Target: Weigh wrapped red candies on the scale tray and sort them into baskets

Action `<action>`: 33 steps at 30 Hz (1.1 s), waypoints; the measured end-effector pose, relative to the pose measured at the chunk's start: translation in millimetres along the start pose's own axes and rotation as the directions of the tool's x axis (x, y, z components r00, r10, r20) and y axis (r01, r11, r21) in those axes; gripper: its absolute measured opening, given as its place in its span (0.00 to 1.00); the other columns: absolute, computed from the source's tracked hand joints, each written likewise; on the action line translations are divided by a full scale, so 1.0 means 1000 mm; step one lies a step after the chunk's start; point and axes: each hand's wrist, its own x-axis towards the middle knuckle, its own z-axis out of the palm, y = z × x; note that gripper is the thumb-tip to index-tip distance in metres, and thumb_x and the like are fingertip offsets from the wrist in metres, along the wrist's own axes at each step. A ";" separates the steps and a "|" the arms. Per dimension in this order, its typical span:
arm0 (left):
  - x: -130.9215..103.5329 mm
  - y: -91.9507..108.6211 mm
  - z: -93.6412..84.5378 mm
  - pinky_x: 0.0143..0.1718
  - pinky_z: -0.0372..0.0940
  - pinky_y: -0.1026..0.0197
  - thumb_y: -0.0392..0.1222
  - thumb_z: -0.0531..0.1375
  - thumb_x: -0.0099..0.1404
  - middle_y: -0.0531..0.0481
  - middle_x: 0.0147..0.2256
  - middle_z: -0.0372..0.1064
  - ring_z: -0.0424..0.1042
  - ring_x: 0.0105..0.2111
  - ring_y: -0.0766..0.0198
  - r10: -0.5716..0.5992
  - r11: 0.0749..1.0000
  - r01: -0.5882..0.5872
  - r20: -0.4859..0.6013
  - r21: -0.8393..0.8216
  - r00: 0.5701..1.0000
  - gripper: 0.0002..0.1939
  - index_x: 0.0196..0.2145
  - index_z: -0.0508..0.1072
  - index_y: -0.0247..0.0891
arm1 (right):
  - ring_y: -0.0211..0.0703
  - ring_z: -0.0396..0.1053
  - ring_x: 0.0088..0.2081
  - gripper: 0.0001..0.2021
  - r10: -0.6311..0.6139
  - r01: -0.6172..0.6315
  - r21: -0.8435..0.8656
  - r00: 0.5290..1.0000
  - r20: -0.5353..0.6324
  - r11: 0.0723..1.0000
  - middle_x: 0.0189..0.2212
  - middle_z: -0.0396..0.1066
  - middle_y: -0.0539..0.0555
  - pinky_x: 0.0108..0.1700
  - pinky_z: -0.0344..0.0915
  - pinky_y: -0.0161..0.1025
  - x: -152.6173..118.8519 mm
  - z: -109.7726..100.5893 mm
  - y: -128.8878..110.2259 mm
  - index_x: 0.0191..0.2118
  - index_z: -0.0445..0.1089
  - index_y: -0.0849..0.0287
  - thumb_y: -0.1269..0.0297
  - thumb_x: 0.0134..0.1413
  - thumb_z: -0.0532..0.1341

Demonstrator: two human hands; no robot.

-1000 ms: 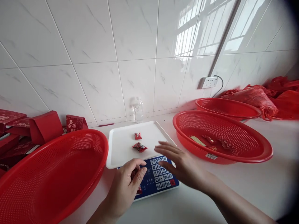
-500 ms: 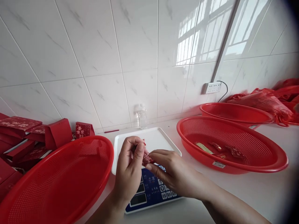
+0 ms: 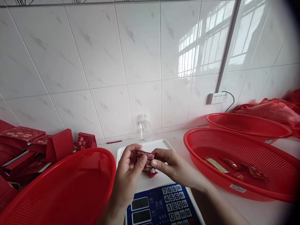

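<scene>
Small dark red snack packets (image 3: 145, 154) with pale print are held between both hands, above the digital scale. My left hand (image 3: 130, 175) is closed round their left side, its thumb pressing on the front. My right hand (image 3: 172, 165) pinches their right end between thumb and fingers. A shiny red and silver packet end (image 3: 151, 173) sticks out below the thumbs. How many packets are in the grip I cannot tell. Under the hands is the scale's white pan (image 3: 161, 144). Its blue panel (image 3: 158, 204) has number keys and dark displays.
A red perforated basket (image 3: 63, 190) stands to the left. Another red basket (image 3: 201, 150) on the right holds several small packets, with a third basket (image 3: 248, 125) behind it. Red boxes (image 3: 59, 145) lie at far left. A clear plastic bottle (image 3: 147, 128) stands by the tiled wall.
The view has tilted up, so the surroundings sit lower. Both hands have turned the packets, whose printed face now shows more. More of the scale's panel is visible.
</scene>
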 end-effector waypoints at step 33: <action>-0.015 0.010 0.013 0.40 0.73 0.65 0.42 0.71 0.58 0.52 0.38 0.77 0.77 0.39 0.64 0.012 1.000 -0.010 -0.083 0.024 0.996 0.15 0.42 0.76 0.45 | 0.38 0.74 0.29 0.19 -0.114 0.109 -0.031 0.966 -0.231 0.993 0.26 0.74 0.51 0.30 0.69 0.36 -0.008 0.004 -0.006 0.31 0.70 0.59 0.46 0.57 0.66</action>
